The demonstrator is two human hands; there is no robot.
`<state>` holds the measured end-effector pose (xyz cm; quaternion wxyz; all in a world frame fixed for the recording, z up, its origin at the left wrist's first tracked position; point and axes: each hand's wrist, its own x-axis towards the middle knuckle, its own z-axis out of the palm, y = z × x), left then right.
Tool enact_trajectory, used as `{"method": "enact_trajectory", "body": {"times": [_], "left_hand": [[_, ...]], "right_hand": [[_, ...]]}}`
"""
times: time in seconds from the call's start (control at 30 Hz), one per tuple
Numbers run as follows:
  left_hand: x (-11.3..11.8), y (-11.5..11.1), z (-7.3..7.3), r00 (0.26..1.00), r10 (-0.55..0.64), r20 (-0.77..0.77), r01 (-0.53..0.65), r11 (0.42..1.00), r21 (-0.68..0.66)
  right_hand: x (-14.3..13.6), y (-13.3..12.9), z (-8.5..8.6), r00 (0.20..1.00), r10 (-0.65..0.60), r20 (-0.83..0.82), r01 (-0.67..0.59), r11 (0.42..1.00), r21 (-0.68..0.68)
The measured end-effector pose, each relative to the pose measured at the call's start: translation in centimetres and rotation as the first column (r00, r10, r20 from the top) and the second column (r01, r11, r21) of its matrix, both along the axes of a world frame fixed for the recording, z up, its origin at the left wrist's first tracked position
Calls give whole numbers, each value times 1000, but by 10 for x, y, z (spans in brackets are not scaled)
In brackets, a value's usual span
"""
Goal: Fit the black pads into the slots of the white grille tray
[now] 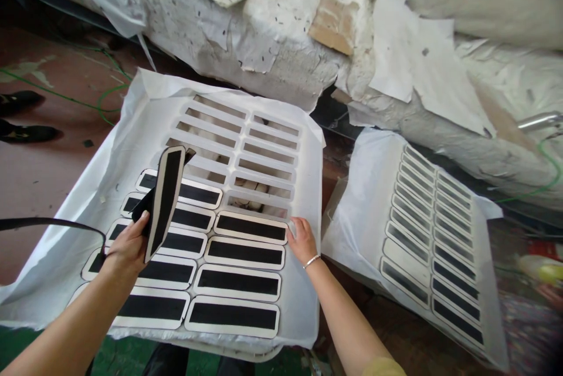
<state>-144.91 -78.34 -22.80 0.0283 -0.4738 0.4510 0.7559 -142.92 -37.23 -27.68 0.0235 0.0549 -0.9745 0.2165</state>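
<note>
My left hand (128, 241) is closed round a small stack of flat, rounded strips, each black in the middle with a pale border; the front strip (166, 203) stands tilted upright. My right hand (303, 240) touches the right end of a bordered black strip (250, 227) lying flat, its fingers apart. Both hands are over a white sheet (299, 300) with two columns of rectangular slots. Several such strips lie in its nearer rows, partly hidden by my left arm. The farther slots (268, 160) show through to what lies below.
At the right stands a second white slotted sheet (369, 217) with black strips in its nearer rows. A long bench (281, 30) draped in stained white cloth runs behind, bearing a cardboard piece (334, 23). A black strap (53, 222) reaches my left wrist. Someone's shoes (29, 132) are at left.
</note>
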Motion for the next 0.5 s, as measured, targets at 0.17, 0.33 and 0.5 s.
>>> {"method": "enact_trajectory", "body": {"times": [0.17, 0.33, 0.5], "left_hand": [[2, 12, 6, 996, -69, -54, 70, 997, 18], [-1, 24, 11, 994, -72, -79, 74, 997, 23], [0, 35, 19, 994, -66, -84, 69, 997, 28]], "right_hand": [[4, -11, -9, 982, 92, 162, -119, 979, 165], [6, -22, -15, 976, 133, 175, -177, 947, 267], [14, -17, -7, 976, 146, 165, -184, 951, 248]]}}
